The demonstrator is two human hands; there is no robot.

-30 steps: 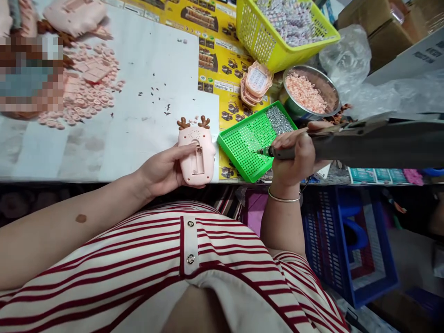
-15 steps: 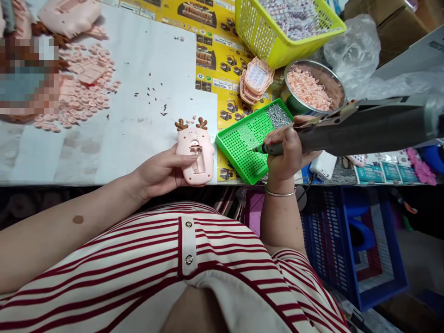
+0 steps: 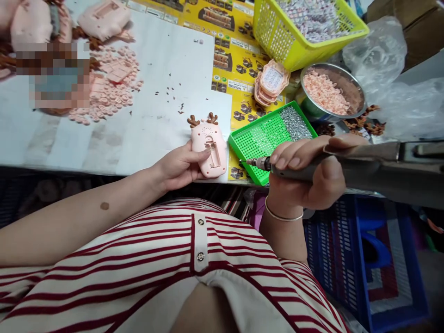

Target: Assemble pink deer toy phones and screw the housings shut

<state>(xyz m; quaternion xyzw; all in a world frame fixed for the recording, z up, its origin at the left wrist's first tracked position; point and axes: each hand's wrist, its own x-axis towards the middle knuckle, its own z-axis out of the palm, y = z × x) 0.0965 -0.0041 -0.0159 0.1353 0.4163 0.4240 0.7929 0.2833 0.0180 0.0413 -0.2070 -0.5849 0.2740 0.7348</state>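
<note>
My left hand (image 3: 182,164) grips a pink plastic toy casing (image 3: 219,134) at the table's front edge, thumb over its battery compartment. Brown antlers (image 3: 212,119) stick out at its top, and the back with its screw holes faces up. In my right hand (image 3: 308,173) is a grey power screwdriver (image 3: 367,169), held nearly level, its bit pointing left toward the casing but apart from it. Beneath the bit lies a green perforated tray (image 3: 248,136) with a heap of small silver screws (image 3: 294,124) at its far right end.
A yellow basket (image 3: 277,39) of small parts stands at the back, beside a metal bowl (image 3: 362,99) of pink pieces (image 3: 326,92). Stacked pink frames (image 3: 274,78) sit near the tray. Small pink parts (image 3: 118,88) and more casings (image 3: 104,21) lie at left.
The screwdriver has swung from above the tray toward the casing, its bit now nearer the tray's left edge. The whole view has shifted; my left hand keeps its hold.
</note>
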